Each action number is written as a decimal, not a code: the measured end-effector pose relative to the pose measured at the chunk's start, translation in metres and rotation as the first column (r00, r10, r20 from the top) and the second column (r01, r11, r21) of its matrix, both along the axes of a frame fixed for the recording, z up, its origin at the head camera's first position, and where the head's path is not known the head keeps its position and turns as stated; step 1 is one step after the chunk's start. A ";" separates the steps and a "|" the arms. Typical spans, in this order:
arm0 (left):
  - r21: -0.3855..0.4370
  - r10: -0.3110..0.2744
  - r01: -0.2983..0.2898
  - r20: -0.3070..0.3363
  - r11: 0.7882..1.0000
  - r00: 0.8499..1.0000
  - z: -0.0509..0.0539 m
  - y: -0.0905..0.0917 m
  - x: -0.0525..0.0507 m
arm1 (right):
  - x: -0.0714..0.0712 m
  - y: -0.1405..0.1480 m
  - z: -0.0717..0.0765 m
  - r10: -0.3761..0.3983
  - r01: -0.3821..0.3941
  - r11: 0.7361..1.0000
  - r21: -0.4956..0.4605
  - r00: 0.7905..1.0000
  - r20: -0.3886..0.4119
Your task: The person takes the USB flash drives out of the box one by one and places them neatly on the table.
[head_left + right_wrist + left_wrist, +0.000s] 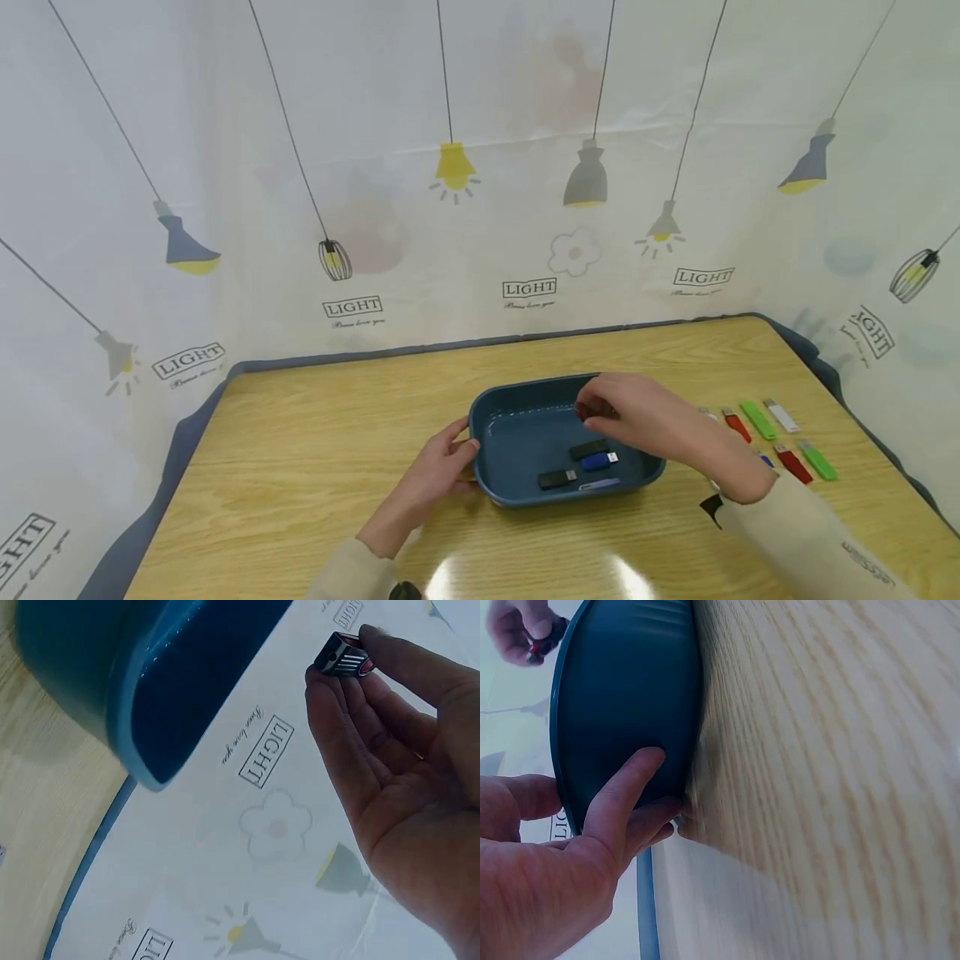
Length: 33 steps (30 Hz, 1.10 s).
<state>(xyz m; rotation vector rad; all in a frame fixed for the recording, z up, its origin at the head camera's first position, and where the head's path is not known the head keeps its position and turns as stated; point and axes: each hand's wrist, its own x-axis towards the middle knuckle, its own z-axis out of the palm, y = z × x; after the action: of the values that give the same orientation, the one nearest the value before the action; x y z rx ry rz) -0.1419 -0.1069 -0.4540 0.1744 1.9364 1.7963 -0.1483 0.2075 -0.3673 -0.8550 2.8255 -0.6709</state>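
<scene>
A deep blue rectangular tray [517,437] stands on the table, and my left hand [438,467] holds its left end. In the left wrist view, that hand's fingers [622,791] lie against the tray's outer wall and rim. Over the right part of the tray, my right hand [637,412] pinches a small black-and-red USB stick [345,656] between thumb and fingertips. Inside the tray lie a blue USB stick [597,462], a black one [557,479], another black one [587,450] and a slim pale purple one [600,484].
Right of the tray, several USB sticks lie on the wooden table [322,467], among them a green one [759,419], a white one [782,415] and a red one [793,464]. My right forearm partly covers this group. A lamp-printed cloth [450,275] hangs behind the table.
</scene>
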 end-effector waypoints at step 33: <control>0.016 -0.008 0.008 -0.006 1.000 1.000 0.000 0.000 0.002 | 0.083 0.107 -0.061 -0.454 0.451 0.891 0.055 0.890 0.055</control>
<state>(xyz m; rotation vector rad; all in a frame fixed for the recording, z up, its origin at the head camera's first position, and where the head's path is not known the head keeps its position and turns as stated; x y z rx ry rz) -0.1402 -0.1071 -0.4542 0.1934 1.9227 1.8087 -0.0656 0.3145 -0.4279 -0.1491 2.9822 -0.6694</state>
